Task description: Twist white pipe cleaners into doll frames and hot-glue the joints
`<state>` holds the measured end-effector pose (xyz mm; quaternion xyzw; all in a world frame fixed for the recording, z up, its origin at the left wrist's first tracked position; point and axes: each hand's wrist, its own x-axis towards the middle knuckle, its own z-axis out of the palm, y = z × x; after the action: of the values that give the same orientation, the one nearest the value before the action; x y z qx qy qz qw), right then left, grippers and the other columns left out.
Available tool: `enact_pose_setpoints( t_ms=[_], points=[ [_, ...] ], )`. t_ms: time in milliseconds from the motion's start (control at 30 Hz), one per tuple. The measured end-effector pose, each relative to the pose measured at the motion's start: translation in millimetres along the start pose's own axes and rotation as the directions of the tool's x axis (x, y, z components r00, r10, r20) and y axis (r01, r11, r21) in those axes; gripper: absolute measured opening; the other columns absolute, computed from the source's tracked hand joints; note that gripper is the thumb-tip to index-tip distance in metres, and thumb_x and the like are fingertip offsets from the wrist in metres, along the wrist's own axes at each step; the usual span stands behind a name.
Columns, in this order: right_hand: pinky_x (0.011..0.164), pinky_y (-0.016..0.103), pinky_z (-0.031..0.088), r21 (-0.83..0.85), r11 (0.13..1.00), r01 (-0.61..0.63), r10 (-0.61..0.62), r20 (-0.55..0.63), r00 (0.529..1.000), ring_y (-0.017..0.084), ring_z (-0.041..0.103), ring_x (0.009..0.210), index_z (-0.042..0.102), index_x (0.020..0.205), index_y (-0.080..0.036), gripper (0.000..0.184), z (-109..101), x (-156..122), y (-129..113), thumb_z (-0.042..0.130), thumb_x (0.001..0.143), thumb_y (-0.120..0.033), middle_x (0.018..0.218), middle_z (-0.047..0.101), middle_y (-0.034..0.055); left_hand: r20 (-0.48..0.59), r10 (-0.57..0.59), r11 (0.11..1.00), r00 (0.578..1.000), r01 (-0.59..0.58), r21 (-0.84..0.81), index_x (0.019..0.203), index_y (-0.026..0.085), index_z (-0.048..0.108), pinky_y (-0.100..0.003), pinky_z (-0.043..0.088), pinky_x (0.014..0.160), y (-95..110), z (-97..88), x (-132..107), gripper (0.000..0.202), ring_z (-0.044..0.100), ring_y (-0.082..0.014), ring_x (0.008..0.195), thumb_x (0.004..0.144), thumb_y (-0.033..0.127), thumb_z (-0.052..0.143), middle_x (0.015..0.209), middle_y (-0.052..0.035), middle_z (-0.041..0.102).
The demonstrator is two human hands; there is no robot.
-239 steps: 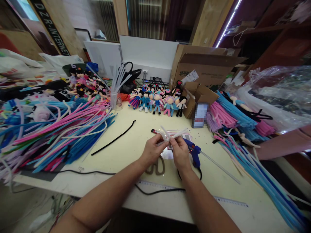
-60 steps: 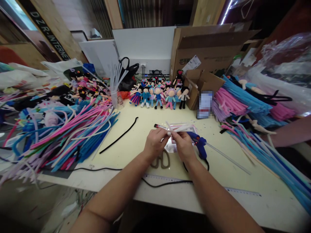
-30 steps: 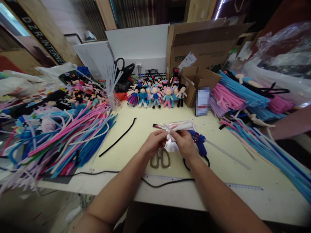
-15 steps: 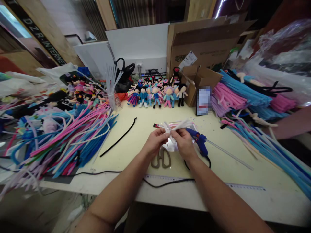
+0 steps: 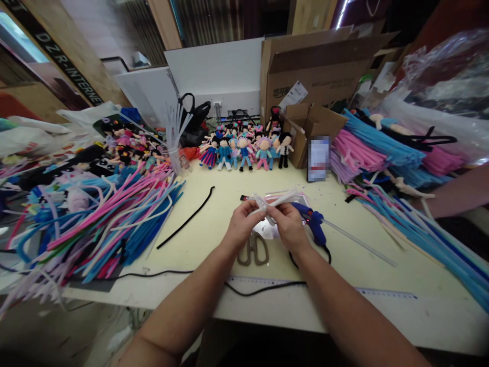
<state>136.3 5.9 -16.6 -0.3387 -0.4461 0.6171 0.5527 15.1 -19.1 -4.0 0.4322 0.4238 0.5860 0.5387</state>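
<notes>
White strips (image 5: 284,199) shifted in the fingers since 1 s ago: bunched then, crossed and fanned out now. They're over the desk (image 5: 214,244), just left of the glue gun (image 5: 316,224); everything below is relative to that gun.

Left hand (image 5: 240,220): thumb and fingertips pinched on the strips. Right hand (image 5: 289,224): pinching them from the gun side, covering its front end. Exact contact points partly hidden.

Scissors (image 5: 262,262): left of gun, nearer the person, only handle loops visible. Clear glue stick (image 5: 359,242): out the gun's back, pointing right. Ruler (image 5: 389,294): near side of gun. Black stem (image 5: 186,218): well left. Phone (image 5: 318,159): beyond gun, upright by a small box (image 5: 300,135), screen blurred. Dolls (image 5: 244,153): beyond and left, grouped. Coloured stems (image 5: 114,219): big pile far left, more to the right.
</notes>
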Motion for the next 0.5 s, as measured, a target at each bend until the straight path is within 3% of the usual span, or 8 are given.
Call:
enact_pose_setpoints(
  t_ms=[200,500],
  points=[
    [0.073,0.029,0.045,0.041,0.999,0.01,-0.01,-0.014,1.0,0.015,0.06,0.076,0.065,0.085,-0.018,0.02,2.1,-1.8,-1.6,0.069,0.07,-0.031,0.079,0.067,0.0018,0.008,0.087,0.992,0.996,-0.088,0.096,0.088,0.014,0.061,-0.03,0.045,0.079,0.6,0.3,-2.3,0.023,0.059,-0.0158,0.083,0.07,0.028,0.068,0.09,-0.0056,0.065],
    [0.058,0.025,0.039,0.048,0.999,-0.011,0.012,-0.02,1.0,0.01,0.048,0.061,0.062,0.079,-0.017,0.02,5.1,-2.2,-6.3,0.068,0.067,-0.032,0.069,0.059,-0.0009,-0.026,0.254,0.884,0.967,-0.221,0.411,0.088,0.017,0.06,-0.027,0.046,0.076,1.1,2.7,-6.1,0.016,0.059,-0.0153,0.081,0.073,0.024,0.064,0.085,-0.0023,0.064]
  ],
)
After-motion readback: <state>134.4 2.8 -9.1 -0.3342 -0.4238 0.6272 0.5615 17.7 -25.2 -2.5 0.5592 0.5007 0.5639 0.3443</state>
